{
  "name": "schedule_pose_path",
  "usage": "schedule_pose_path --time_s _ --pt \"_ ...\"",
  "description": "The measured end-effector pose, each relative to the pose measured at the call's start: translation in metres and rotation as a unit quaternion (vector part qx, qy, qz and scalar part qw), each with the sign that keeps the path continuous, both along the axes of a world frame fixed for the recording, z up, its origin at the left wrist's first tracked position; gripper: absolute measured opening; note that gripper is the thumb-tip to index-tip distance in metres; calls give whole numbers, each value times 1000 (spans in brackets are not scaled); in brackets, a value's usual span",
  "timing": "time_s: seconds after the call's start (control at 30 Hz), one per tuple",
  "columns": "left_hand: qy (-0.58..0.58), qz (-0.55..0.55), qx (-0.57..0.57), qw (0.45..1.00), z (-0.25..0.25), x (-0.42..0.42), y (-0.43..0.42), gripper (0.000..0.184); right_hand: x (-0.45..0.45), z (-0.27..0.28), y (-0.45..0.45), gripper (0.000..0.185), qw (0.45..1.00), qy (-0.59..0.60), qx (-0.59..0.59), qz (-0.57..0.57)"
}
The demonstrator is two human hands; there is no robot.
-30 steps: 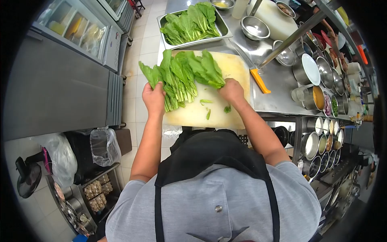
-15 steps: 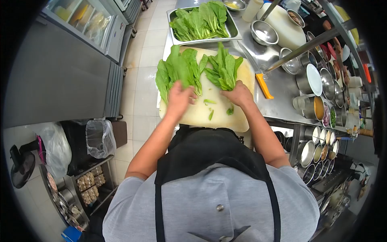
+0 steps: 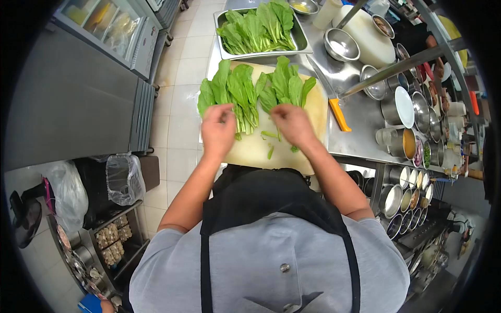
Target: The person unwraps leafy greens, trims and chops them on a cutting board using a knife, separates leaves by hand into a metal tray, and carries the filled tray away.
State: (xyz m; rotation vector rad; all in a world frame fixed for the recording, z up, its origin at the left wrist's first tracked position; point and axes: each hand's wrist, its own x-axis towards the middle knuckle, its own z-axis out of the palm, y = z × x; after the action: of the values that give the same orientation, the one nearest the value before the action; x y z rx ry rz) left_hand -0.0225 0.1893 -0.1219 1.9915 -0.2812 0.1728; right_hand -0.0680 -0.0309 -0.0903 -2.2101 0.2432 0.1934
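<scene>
Two bunches of leafy greens lie on a pale cutting board [image 3: 250,154]. By the stems of the left bunch [image 3: 242,91], my left hand [image 3: 218,130] is closed with curled fingers; whatever they may hold is hidden. My right hand [image 3: 293,125], slightly blurred, pinches at the stem end of the right bunch [image 3: 287,86], and a thin stalk hangs below its fingers. Small cut stem pieces [image 3: 270,151] are scattered on the board near me.
Beyond the board is a metal tray [image 3: 222,44] filled with more greens [image 3: 255,28]. A knife with an orange handle [image 3: 340,115] lies right of the board. Metal bowls [image 3: 342,44] and pots [image 3: 404,141] crowd the counter's right side, under a metal rail [image 3: 396,70].
My left hand has shifted left and slightly down, off the leaves of the left bunch. My right hand has moved left across the stems of the right bunch.
</scene>
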Motion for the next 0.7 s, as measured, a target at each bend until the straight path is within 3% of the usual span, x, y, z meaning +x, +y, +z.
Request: schedule_pose_path --time_s 0.03,0.1,0.2,0.27,0.3,0.4,0.47,0.57,0.7 --pt "4 39 28 999 -4 10 13 25 10 -13 12 36 1000 0 1 4" --pt "13 82 62 995 -14 17 27 25 31 -50 35 39 989 -58 -133 41" --pt "6 146 30 989 -27 21 31 30 50 -52 56 41 979 -50 -196 9" --pt "50 112 6 992 -38 14 20 42 55 -60 57 43 984 -37 -174 8" --pt "69 89 72 991 -29 11 14 54 59 -68 51 42 986 -30 -162 -5" --pt "112 47 166 979 -17 8 7 58 55 -67 28 37 991 -20 -126 -27" --pt "127 38 165 977 -22 13 11 56 53 -57 16 32 994 -19 -99 -38" --pt "163 16 165 973 -27 17 19 52 46 -50 9 20 989 68 72 -108" --pt "158 12 131 979 -27 23 24 49 56 -65 20 38 989 109 -15 -99"
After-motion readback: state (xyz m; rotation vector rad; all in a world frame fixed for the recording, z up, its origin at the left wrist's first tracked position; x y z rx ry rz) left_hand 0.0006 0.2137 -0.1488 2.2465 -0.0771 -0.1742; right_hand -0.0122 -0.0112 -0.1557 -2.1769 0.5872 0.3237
